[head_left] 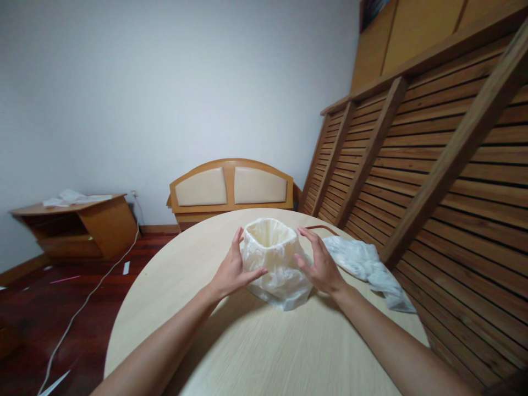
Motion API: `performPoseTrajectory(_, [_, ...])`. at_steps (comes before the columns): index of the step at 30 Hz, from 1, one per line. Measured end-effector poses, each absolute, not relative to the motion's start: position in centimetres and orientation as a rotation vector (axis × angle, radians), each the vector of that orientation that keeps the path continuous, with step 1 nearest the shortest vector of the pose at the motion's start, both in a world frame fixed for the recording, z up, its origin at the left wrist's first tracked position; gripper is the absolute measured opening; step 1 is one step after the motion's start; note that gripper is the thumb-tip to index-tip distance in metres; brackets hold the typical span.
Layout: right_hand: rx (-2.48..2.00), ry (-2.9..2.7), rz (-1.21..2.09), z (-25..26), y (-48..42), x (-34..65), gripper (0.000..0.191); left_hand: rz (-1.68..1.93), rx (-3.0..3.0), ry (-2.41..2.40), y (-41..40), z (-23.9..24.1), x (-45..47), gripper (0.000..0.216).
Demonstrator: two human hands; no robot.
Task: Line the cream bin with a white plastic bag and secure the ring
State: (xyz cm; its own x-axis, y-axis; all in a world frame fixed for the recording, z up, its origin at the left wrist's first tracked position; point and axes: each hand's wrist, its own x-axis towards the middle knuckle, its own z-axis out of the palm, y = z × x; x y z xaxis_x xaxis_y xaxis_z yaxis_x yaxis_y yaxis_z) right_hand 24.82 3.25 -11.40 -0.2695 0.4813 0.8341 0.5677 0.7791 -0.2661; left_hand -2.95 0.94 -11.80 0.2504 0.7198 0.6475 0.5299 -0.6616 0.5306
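A small bin lined with a white translucent plastic bag (278, 275) stands upright on the round pale wooden table (264, 352). The bag is folded over the bin's rim and hangs crumpled around its outside, down to the tabletop. At its left side is my left hand (237, 268), thumb and fingers spread apart. My right hand (320, 264) is at the right side, also with its fingers apart. Both hands are close to the bag; whether the fingertips touch it I cannot tell. The bin's lower part is hidden under the plastic.
More crumpled white plastic bags (363, 261) lie at the table's right edge. Slatted wooden panels (412, 165) lean along the right. Behind the table is a padded headboard (231, 187). A low cabinet (91, 231) with papers stands left, and a white cable (93, 297) crosses the floor.
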Motion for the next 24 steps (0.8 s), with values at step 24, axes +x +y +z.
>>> performPoseTrajectory(24, [-0.684,-2.084,-0.236,-10.7,0.6,21.9,0.069,1.344,2.771,1.227,-1.6,-9.5,-1.4,0.051])
